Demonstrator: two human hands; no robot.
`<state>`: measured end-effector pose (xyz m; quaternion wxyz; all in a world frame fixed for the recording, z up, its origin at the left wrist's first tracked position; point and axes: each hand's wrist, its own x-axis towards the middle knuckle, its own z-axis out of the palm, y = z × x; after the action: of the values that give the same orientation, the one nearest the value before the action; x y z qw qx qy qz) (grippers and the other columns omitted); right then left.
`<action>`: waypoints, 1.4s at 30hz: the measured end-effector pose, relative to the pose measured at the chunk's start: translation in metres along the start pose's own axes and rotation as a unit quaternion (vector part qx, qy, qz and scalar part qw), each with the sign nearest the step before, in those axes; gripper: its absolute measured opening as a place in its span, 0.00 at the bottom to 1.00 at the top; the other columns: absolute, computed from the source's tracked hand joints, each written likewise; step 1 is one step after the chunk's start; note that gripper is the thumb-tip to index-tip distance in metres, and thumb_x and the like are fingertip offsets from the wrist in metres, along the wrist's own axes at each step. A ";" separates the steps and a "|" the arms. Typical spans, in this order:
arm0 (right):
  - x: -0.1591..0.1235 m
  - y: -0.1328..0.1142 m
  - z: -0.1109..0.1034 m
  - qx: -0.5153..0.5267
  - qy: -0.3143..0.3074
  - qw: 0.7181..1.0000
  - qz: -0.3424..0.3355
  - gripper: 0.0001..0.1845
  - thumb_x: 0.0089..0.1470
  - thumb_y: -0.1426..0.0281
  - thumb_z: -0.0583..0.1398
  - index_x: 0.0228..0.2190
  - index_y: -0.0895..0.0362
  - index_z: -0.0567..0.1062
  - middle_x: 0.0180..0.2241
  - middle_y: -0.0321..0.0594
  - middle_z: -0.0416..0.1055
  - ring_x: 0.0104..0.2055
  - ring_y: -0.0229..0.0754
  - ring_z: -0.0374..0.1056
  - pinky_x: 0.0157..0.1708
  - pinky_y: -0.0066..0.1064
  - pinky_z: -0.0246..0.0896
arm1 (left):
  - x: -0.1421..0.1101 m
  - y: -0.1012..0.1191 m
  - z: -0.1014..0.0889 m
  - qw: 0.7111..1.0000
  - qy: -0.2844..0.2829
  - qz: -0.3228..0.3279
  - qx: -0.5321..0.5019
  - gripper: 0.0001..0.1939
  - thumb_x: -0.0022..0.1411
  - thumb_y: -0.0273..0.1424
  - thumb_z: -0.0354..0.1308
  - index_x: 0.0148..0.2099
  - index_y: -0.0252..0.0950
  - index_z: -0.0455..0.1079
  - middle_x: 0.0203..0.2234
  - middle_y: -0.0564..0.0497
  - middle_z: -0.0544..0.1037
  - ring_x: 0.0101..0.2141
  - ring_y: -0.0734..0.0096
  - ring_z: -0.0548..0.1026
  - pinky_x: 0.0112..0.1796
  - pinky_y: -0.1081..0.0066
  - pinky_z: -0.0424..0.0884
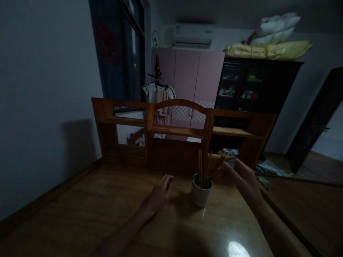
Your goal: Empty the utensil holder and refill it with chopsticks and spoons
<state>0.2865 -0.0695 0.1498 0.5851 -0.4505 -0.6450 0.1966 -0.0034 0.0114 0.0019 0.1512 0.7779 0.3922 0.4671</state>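
A pale cup (200,194) stands upright on the wooden desk, with several thin wooden chopsticks (200,162) rising out of it. My right hand (238,175) is to the right of the cup, its fingers pinched on chopsticks that slant over the rim. How many it grips I cannot tell in the dim light. Left of the cup, my left hand (161,189) rests on the desk with its fingers curled in, apart from the cup. Nothing shows in it.
A wooden shelf unit (177,132) runs along the desk's back edge. A wall (48,107) borders the desk on the left. The desk's right edge (284,219) drops to the floor. Behind stand a pink wardrobe (187,78) and a dark cabinet (257,85).
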 end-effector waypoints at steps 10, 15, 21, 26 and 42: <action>0.002 0.018 0.025 -0.042 -0.061 0.997 0.008 0.17 0.63 0.56 0.58 0.30 0.56 0.69 0.25 0.39 0.74 0.27 0.47 0.74 0.27 0.31 0.68 | 0.001 0.000 0.000 1.000 -0.017 -0.006 0.019 0.12 0.66 0.25 0.45 0.47 0.37 0.67 0.40 0.48 0.72 0.38 0.68 0.73 0.38 0.70 0.70; 0.001 0.030 0.043 -0.072 -0.101 0.992 0.012 0.15 0.63 0.59 0.57 0.28 0.55 0.66 0.21 0.36 0.72 0.23 0.44 0.72 0.22 0.27 0.63 | 0.001 0.002 0.000 1.000 -0.028 -0.001 0.010 0.11 0.66 0.26 0.45 0.47 0.37 0.66 0.39 0.48 0.72 0.38 0.68 0.73 0.38 0.70 0.70; 0.003 0.043 0.058 -0.196 -0.081 0.974 -0.079 0.18 0.61 0.60 0.58 0.24 0.56 0.62 0.19 0.33 0.63 0.21 0.37 0.62 0.20 0.24 0.49 | 0.000 -0.002 0.002 0.999 -0.041 -0.020 0.017 0.12 0.66 0.27 0.45 0.48 0.38 0.67 0.41 0.47 0.72 0.39 0.68 0.73 0.40 0.70 0.69; 0.007 0.043 0.071 -0.226 -0.088 0.966 -0.084 0.19 0.59 0.62 0.59 0.22 0.56 0.61 0.18 0.30 0.59 0.19 0.33 0.56 0.19 0.23 0.44 | 0.000 -0.003 0.002 0.998 -0.057 -0.020 0.018 0.12 0.67 0.27 0.45 0.49 0.37 0.66 0.42 0.47 0.72 0.40 0.68 0.72 0.40 0.71 0.68; 0.000 0.036 0.075 -0.260 -0.199 0.935 -0.132 0.16 0.58 0.67 0.64 0.26 0.57 0.62 0.21 0.28 0.60 0.22 0.32 0.57 0.23 0.23 0.44 | 0.002 -0.003 0.002 0.999 -0.022 -0.026 0.026 0.12 0.68 0.28 0.44 0.47 0.38 0.67 0.41 0.48 0.73 0.40 0.67 0.72 0.40 0.70 0.67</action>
<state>0.2298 -0.0303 0.1036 0.3274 -0.4497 -0.8305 0.0288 -0.0021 0.0147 -0.0001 0.1514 0.7810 0.4214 0.4354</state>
